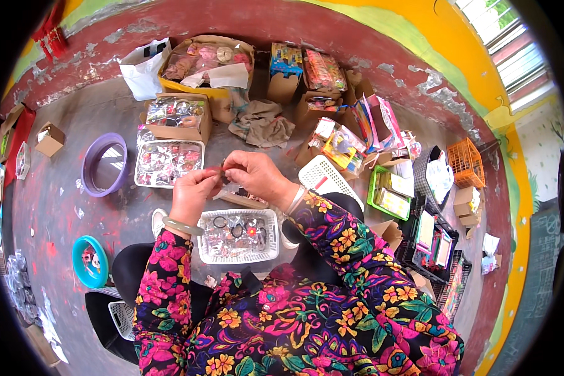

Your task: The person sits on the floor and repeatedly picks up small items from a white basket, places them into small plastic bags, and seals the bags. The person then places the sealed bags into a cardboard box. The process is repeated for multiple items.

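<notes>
Small dark trinket (222, 173) pinched between left hand (191, 194) and right hand (257, 177), assembly step; white basket (268, 216) at six o'clock.

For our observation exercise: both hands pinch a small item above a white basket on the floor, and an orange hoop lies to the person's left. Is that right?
One slip: the hoop is purple, not orange, as the head view shows. Both hands, left hand and right hand, do pinch a small item above the white basket.

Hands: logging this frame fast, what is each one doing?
Left hand: closed, pinching a small dark item.
Right hand: closed on the same item.
</notes>
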A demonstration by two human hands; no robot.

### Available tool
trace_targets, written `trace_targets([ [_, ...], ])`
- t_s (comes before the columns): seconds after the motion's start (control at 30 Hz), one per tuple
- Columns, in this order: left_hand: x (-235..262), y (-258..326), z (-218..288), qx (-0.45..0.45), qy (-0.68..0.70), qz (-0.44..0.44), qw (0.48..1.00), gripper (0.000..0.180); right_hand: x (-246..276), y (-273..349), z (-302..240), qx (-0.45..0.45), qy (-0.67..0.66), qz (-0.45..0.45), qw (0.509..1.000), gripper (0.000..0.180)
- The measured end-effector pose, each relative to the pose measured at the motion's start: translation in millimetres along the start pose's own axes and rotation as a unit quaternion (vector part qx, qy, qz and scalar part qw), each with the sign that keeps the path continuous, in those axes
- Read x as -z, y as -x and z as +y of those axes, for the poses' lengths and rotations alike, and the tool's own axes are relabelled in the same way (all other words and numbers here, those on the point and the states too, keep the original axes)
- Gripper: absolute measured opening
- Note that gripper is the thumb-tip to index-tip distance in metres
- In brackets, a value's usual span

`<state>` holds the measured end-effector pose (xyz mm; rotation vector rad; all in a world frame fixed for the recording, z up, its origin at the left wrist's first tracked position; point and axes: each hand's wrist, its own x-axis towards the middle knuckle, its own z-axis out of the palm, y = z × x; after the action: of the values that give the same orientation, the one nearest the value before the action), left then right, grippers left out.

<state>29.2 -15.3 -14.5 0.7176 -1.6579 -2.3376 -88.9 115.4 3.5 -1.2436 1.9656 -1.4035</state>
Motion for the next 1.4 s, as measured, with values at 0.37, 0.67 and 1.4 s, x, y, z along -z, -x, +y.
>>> trace_targets([
  [0.37, -4.0, 3.0, -3.1, -0.079, -0.246, 0.007, 0.966, 0.010, 7.1, -1.7, 0.2, -0.096, 0.038, -0.090, 0.991, 0.012],
  [0.67, -6.3, 1.5, -10.6, -0.060, -0.140, -0.009, 0.988, 0.010, 0.4, -1.9, 22.6, -0.102, -0.024, -0.081, 0.991, 0.017],
  [1.4, 6.2, -3.3, -18.9, -0.173, -0.235, 0.026, 0.956, 0.013, 10.7, -6.4, 10.2, 0.037, -0.025, 0.033, 0.998, 0.014],
])
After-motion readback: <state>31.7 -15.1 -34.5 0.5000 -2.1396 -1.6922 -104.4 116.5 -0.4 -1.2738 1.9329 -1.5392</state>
